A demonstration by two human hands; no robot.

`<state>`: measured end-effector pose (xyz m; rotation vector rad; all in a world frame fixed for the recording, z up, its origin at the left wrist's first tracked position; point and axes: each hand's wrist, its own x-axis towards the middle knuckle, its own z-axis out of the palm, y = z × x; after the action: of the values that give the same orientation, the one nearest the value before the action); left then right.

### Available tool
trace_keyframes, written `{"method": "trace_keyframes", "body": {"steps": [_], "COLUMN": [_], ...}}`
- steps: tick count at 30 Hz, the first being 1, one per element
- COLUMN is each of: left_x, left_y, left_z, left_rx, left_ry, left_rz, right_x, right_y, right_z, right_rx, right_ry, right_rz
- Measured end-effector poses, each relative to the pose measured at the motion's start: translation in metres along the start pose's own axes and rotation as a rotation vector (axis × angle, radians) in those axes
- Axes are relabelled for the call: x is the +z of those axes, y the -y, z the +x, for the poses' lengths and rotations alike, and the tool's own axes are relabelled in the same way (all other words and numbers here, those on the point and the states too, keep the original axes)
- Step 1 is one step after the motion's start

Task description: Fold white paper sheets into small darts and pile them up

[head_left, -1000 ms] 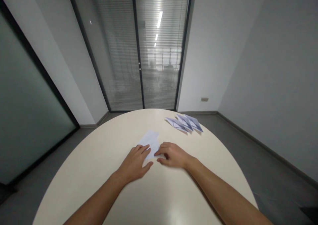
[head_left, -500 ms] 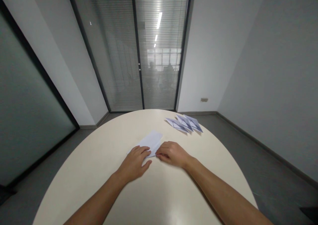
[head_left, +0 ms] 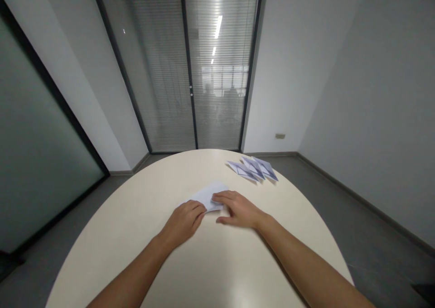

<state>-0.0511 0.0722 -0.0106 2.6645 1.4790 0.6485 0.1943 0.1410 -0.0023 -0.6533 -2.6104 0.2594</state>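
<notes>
A white sheet of paper [head_left: 204, 195] lies on the round table, partly covered by both hands. My left hand [head_left: 186, 218] pinches its near edge, fingers and thumb drawn together. On the paper's right part rests my right hand [head_left: 236, 208], its fingers stretched out and its thumb apart on the tabletop side. The paper's near right corner area is hidden under the right fingers. Farther back on the right lie three folded paper pieces [head_left: 253, 168], overlapping one another.
The cream round table [head_left: 142, 253] fills the lower middle, its curved edge dropping to a grey floor. Behind it stand a glass partition with blinds [head_left: 217, 117] and a pale wall [head_left: 340, 72] with a small socket plate [head_left: 280, 136].
My left fingers have closed on the paper's near edge. The right hand has opened from a pinch and spread over the paper, which has turned slightly and shifted right.
</notes>
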Motion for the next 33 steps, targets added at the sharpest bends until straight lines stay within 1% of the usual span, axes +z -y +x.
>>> {"method": "trace_keyframes", "body": {"steps": [7, 14, 20, 25, 33], "left_x": [0.001, 0.000, -0.002, -0.002, 0.004], "left_y": [-0.002, -0.002, 0.003, 0.007, 0.016], "left_z": [-0.002, -0.003, -0.004, -0.004, -0.005], "left_rx": [-0.030, -0.103, -0.191, -0.224, -0.258], "left_ry": [-0.018, -0.040, -0.130, -0.177, -0.291], "left_rz": [-0.006, 0.014, -0.004, -0.063, -0.166], "right_x": [0.006, -0.002, -0.008, -0.009, -0.002], "right_y": [-0.010, -0.009, -0.005, -0.006, -0.018], "right_z": [-0.001, 0.001, 0.002, 0.001, -0.004], "right_rx": [0.063, 0.122, 0.106, 0.105, 0.284], "right_ry": [-0.032, -0.032, -0.034, -0.050, -0.110], "right_rz": [-0.028, -0.104, -0.117, -0.114, -0.011]}}
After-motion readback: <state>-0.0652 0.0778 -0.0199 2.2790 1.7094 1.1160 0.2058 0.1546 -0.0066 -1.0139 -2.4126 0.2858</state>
